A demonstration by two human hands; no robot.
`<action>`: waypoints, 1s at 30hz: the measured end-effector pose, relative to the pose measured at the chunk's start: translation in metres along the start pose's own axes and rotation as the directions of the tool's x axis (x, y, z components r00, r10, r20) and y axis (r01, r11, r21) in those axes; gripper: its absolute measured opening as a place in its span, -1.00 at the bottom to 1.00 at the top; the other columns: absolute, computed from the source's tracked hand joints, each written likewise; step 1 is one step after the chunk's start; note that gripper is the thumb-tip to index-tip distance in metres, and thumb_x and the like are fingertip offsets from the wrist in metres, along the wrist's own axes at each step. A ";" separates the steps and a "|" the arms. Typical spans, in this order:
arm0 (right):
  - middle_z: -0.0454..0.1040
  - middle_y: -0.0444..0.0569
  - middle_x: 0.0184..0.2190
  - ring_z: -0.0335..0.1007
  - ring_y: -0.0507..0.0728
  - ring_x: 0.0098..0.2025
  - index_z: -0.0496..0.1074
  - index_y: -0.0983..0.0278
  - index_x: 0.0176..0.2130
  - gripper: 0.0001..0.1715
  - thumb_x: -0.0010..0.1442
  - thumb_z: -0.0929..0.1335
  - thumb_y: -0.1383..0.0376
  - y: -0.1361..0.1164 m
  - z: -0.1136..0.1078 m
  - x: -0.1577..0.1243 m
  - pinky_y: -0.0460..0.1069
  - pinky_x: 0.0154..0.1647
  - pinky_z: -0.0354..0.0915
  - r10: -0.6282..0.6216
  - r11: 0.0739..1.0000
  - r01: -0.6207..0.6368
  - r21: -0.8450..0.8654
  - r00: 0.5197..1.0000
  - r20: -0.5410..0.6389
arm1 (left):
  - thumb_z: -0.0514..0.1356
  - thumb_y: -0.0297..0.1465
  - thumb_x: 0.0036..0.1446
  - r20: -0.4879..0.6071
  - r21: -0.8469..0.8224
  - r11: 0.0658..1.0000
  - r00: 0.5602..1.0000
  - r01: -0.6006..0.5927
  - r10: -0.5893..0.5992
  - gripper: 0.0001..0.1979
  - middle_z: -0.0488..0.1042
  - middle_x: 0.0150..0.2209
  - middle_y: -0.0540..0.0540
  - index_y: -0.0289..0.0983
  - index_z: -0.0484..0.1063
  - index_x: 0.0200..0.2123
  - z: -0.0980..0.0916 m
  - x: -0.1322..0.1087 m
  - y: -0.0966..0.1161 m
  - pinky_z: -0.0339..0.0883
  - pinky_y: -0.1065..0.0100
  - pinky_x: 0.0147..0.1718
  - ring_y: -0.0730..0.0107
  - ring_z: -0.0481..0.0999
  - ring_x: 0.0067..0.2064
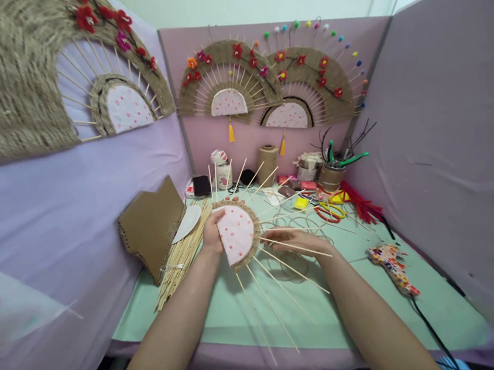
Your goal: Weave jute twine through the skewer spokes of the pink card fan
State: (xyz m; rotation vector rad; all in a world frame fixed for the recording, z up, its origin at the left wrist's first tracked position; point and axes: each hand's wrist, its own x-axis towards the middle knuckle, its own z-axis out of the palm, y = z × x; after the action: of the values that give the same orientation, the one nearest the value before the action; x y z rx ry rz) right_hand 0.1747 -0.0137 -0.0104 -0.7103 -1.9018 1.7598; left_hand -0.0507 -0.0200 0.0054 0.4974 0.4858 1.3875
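My left hand [213, 231] grips the flat edge of a half-round fan [238, 233], thumb on its white face with pink dots and other fingers behind. Jute cord is wound around the fan's curved rim, and several thin bamboo sticks [277, 265] spread outward from it. Beside the rim, my right hand [289, 240] has its fingers closed among the sticks, pinching what looks like the jute twine; the fingertips are partly hidden. Loose loops of jute twine [297, 269] lie on the table beneath and behind that hand.
Bamboo sticks [180, 268] and folded cardboard [146, 231] lie at left. Behind stand a twine spool [267, 162] and a can with green-handled pliers [332, 170]. Scissors [327, 213] lie right of centre; a patterned glue gun [394, 266] with a cord is at right. Finished fans [226, 52] hang behind.
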 end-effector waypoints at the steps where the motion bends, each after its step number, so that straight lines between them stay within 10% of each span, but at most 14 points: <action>1: 0.44 0.01 -0.04 0.35 0.15 -0.02 0.43 0.22 -0.06 -0.51 -0.02 0.45 0.19 -0.001 0.000 0.001 0.05 0.01 0.23 -0.043 0.999 0.045 0.031 0.998 -0.043 | 0.07 -0.45 0.02 0.004 -0.003 1.000 1.000 0.009 -0.009 -0.56 0.55 -0.16 -0.21 -0.39 0.37 0.01 0.000 0.000 -0.001 0.35 0.18 -0.13 0.20 0.56 -0.23; 6: 0.45 0.00 -0.03 0.39 0.16 -0.02 0.39 0.15 -0.04 -0.46 -0.05 0.47 0.26 -0.005 0.016 0.008 0.09 0.04 0.25 -0.132 0.961 0.180 0.210 0.966 -0.222 | 0.07 -0.48 0.00 0.011 0.014 1.000 1.000 0.007 -0.007 -0.52 0.56 -0.19 -0.21 -0.39 0.35 0.05 0.003 -0.001 -0.009 0.32 0.14 -0.08 0.18 0.56 -0.21; 16: 0.54 -0.12 -0.40 0.42 0.01 -0.46 0.48 0.22 -0.26 -0.66 -0.12 0.50 0.27 0.012 0.025 0.029 -0.12 -0.53 0.25 0.042 0.843 0.248 0.477 0.854 -0.518 | 0.11 -0.38 0.09 -0.226 0.041 0.992 0.969 0.116 -0.103 -0.65 0.58 -0.34 -0.21 -0.44 0.40 -0.08 0.004 0.004 -0.022 0.35 0.18 -0.12 0.21 0.57 -0.30; 30: 0.54 -0.10 -0.46 0.35 0.02 -0.55 0.51 0.25 -0.36 -0.65 -0.21 0.52 0.17 0.006 0.019 0.026 -0.09 -0.56 0.24 0.054 0.869 0.283 0.406 0.762 -0.645 | 0.11 -0.54 -0.02 -0.027 -0.083 0.949 0.951 0.305 -0.308 -0.56 0.58 -0.32 -0.23 -0.49 0.33 0.00 0.001 -0.010 -0.042 0.17 0.12 0.09 0.15 0.56 -0.18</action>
State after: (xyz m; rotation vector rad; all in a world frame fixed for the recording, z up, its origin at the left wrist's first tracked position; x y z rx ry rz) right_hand 0.1429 -0.0115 -0.0185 -0.8314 -0.9641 1.5366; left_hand -0.0183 -0.0345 -0.0184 0.3156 0.5157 1.1130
